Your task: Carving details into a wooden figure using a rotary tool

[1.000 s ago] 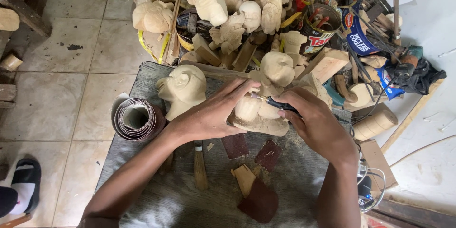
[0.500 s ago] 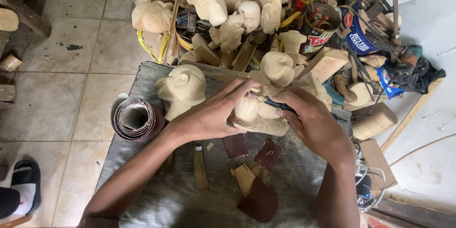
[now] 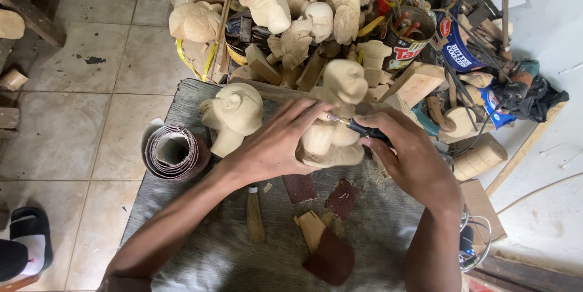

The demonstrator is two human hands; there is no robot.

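Tool tip half hidden between hands, against pale carving.

The grey mat has open room along its left and near edges, where a hand could pass. A roll of sandpaper blocks the left edge higher up. Sandpaper scraps and a wood strip litter the middle. A pile of pale carvings, tins and offcuts walls off the far side. On the right, cables and what may be wood blocks crowd the edge.
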